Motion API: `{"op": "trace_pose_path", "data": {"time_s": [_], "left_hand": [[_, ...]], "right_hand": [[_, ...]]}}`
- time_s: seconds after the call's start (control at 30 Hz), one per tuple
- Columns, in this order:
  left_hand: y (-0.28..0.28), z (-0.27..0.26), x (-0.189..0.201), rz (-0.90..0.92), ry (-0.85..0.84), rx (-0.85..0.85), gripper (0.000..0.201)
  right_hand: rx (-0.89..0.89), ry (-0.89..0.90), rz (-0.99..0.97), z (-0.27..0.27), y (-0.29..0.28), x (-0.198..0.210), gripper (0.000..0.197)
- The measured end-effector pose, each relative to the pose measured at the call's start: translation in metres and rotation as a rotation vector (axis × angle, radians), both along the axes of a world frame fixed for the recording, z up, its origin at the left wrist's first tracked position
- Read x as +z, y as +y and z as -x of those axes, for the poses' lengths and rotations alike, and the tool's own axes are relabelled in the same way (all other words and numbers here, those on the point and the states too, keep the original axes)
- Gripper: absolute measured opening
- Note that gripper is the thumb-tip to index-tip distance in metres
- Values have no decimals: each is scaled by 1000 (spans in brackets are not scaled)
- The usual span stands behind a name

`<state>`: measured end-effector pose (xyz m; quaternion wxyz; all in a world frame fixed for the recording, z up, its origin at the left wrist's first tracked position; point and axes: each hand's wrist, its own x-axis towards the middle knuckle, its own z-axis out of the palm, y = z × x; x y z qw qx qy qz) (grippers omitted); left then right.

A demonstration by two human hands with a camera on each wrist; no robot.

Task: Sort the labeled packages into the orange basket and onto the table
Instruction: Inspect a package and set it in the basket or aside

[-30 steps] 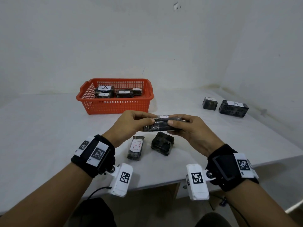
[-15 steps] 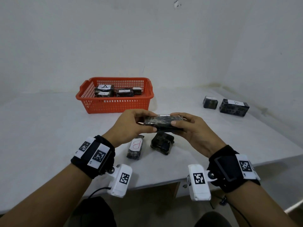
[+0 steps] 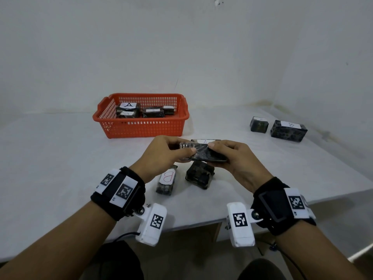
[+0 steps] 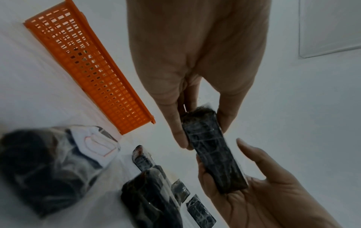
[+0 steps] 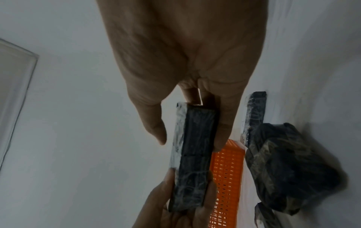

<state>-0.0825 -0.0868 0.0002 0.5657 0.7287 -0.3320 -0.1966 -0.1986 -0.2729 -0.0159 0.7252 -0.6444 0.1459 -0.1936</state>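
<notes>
I hold the flat A-labelled package [image 3: 203, 151] above the counter [image 3: 60, 158], left hand [image 3: 165, 152] and right hand [image 3: 236, 158] pinching its ends. It looks light, stiff, plastic-slick; grip the long edges toward the orange basket [image 3: 141, 126].

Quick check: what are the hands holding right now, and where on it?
One dark wrapped package, label up, held above the table. The left hand pinches its left end; the right hand grips its right end.
</notes>
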Motion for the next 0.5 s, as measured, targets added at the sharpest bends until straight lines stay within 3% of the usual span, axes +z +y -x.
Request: {"op": "trace_pose_path", "data": {"time_s": [0.13, 0.3, 0.5], "left_hand": [[-2, 0, -3, 32, 41, 5, 28], [-2, -1, -3, 59, 64, 23, 24], [-4, 1, -7, 106, 101, 5, 20]], "right_hand": [[-47, -31, 26, 0, 0, 1, 20], [56, -21, 24, 2, -1, 1, 37], [21, -32, 33, 4, -2, -2, 31]]}}
